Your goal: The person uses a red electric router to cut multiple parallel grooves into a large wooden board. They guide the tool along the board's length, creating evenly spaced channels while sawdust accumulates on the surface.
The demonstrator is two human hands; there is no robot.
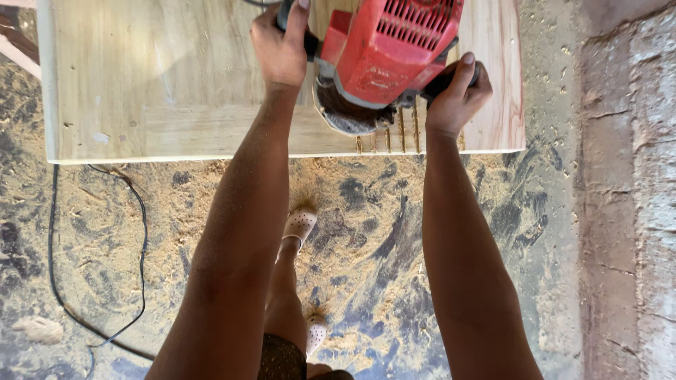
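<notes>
Your forearms fill the near view, running from six o'clock up toward twelve, with your pale perforated shoes [301, 224] below on the sawdust-covered floor [366, 232]. Your left hand [280, 49] is wrapped tight around a black side handle of the red router [394, 46] at about eleven o'clock, fingers fully curled. Your right hand [456, 95] clamps the opposite black handle at about one o'clock, thumb lying along the top. The router sits on the wooden board [141, 77], its round base [348, 116] close to the board's near edge, toward the right end. Just beside the base, at its five o'clock, a row of short parallel grooves [401, 134] runs to the edge (narrow, evenly spaced). A black cable [141, 218] loops over the floor at eight o'clock. A rough plastered wall [627, 190] stands at three o'clock.
</notes>
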